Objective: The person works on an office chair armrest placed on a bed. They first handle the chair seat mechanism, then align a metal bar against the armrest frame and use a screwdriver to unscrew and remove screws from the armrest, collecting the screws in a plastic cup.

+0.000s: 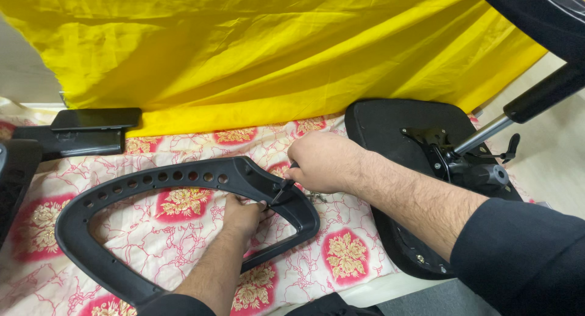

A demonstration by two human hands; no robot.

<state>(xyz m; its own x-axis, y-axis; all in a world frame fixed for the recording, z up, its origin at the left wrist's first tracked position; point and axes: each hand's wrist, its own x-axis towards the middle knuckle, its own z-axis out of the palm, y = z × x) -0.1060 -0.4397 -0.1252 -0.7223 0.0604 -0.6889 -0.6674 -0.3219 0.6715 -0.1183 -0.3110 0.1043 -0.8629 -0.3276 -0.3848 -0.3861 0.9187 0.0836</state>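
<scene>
On floral cloth (pixel 183 231), hands (pixel 244 215) (pixel 323 162) work a curved, perforated plastic frame (pixel 152 182).

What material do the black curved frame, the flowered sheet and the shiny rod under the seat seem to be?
Black curved frame: likely moulded plastic, matt, with a row of formed holes.
Flowered sheet: thin printed cloth; it wrinkles.
Shiny rod: probably polished metal, since it reflects light.

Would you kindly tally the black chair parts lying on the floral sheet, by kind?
Curved frame with holes: 1
Armrest: 1
Seat base with gas cylinder: 1
Total: 3
</scene>
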